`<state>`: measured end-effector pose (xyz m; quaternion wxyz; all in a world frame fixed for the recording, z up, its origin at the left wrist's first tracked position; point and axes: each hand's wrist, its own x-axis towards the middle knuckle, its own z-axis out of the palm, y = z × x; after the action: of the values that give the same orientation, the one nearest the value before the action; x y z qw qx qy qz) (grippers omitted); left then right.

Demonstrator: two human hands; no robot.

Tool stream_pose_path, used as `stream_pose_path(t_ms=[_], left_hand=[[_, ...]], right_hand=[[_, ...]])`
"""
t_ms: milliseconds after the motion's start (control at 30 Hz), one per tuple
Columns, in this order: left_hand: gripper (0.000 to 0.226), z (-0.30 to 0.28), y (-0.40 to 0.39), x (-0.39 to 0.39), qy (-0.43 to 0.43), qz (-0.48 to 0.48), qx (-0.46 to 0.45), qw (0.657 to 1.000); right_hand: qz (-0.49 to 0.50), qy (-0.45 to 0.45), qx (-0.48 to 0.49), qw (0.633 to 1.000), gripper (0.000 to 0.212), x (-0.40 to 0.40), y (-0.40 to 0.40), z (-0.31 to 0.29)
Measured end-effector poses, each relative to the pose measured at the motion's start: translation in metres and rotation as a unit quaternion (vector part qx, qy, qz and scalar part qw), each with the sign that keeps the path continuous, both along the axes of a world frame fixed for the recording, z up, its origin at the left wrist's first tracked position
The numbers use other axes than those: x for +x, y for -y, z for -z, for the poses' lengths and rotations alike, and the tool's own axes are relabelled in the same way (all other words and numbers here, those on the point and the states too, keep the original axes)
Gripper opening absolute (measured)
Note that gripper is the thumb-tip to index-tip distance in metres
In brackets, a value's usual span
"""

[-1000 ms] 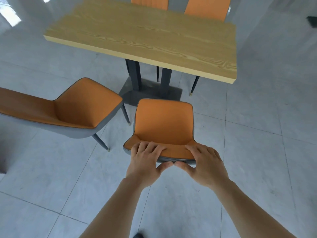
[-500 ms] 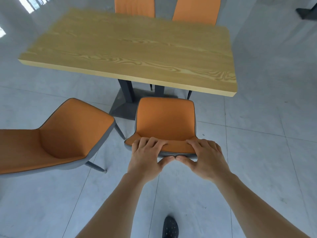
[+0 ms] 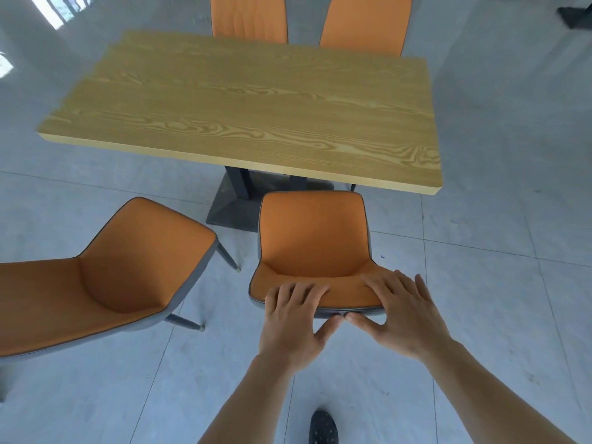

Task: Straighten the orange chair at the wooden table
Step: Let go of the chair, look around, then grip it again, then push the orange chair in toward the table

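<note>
A: At the near edge of the wooden worktop [image 3: 250, 113], where is the orange chair [image 3: 312, 238] sitting?

B: It is standing right in front of me, its seat facing the worktop and its front edge lying just under the worktop's near rim, toward the right end. I am looking down over its backrest.

A: What are your hands doing?

B: My left hand [image 3: 293, 318] is gripping the top of the backrest, fingers [image 3: 301, 291] curling over the orange front, thumb pressing the grey back. My right hand [image 3: 403, 312] is lying flatter on the same rim, fingers spreading over the right corner, thumb tucking behind. The two thumbs are nearly touching. So both grips are closing on the chair's back.

A: Anything beside it?

B: A second orange chair [image 3: 105, 274] is standing to the left, turned at an angle away from the worktop. Two more orange chair backs [image 3: 248, 17] are showing across the far side. My dark shoe [image 3: 323, 427] is resting on the grey tiled floor [image 3: 496, 299] below my arms.
</note>
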<state>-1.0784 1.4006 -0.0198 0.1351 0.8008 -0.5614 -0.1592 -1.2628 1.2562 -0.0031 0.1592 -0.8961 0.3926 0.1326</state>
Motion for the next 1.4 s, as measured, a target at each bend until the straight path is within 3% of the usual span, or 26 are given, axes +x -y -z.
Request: stream_pose_path(t_ms=[200, 433, 667, 867, 1400], left_hand=[[0.074, -0.024, -0.022, 0.055, -0.003, 0.021, 0.049, 0.999], [0.081, -0.051, -0.082, 0.179, 0.032, 0.01, 0.045, 0.998], [0.078, -0.053, -0.199, 0.352, 0.057, 0.028, 0.032, 0.997], [0.082, -0.072, -0.284, 0.456, 0.053, 0.043, 0.064, 0.996], [0.081, -0.061, -0.417, 0.568, 0.05, 0.116, 0.028, 0.992]], right_hand=[[0.025, 0.015, 0.009, 1.0, 0.102, 0.032, -0.027, -0.02], [0.022, 0.022, -0.008, 0.999, 0.101, 0.145, -0.093, -0.033], [0.089, 0.045, -0.003, 0.995, 0.107, 0.294, -0.214, -0.041], [0.117, 0.062, 0.034, 0.991, 0.105, 0.388, -0.315, -0.054], [0.136, 0.073, 0.043, 0.987, 0.097, 0.509, -0.488, -0.037]])
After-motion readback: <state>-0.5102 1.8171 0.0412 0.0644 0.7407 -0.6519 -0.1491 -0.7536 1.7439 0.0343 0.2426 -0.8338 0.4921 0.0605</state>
